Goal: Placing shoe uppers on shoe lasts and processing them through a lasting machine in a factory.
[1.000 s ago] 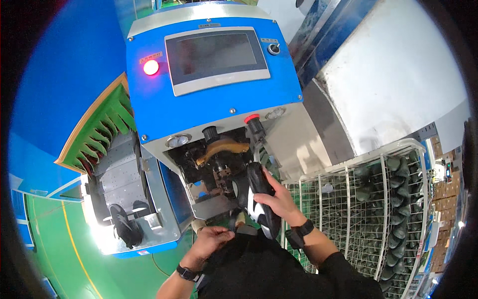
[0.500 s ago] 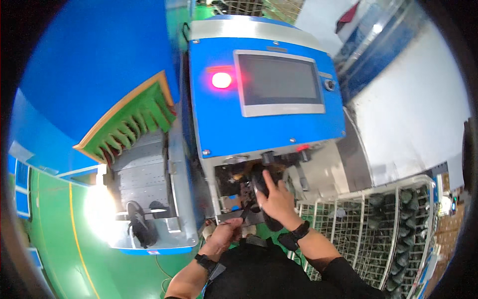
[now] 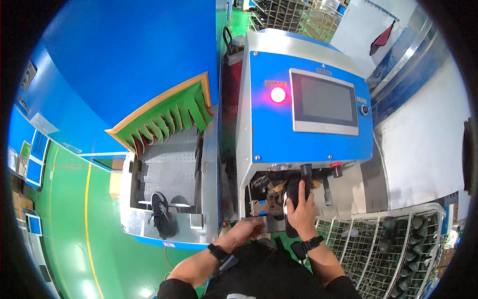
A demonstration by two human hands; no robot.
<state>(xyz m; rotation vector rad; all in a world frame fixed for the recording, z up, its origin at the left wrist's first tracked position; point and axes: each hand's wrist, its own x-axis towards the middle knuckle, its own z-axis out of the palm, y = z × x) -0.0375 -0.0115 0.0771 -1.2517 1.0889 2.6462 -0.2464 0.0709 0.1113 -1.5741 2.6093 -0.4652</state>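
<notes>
My right hand (image 3: 302,215) is wrapped round a black shoe (image 3: 293,195), its index finger stretched along it. The shoe points into the opening beneath the blue panel of a machine (image 3: 271,130). At the front of that opening, beside a metal plate (image 3: 274,225), my left hand (image 3: 249,230) has its fingers curled in; whatever lies in them is hidden. A second shoe, a black sneaker with white stripes (image 3: 162,217), rests on the metal front end of the conveyor at my left, apart from both hands.
The panel carries a lit red lamp (image 3: 278,94), a dark screen (image 3: 326,104) and a knob (image 3: 364,109). A red button (image 3: 336,167) sits under it. Left is a conveyor (image 3: 169,162) with a green strip curtain (image 3: 172,119). A wire rack (image 3: 368,239) holding dark shoes stands at right.
My view has turned, so machine and conveyor appear further right. My right hand now lies closed along the shoe, its fingers less spread. The left hand stays by the machine's front edge.
</notes>
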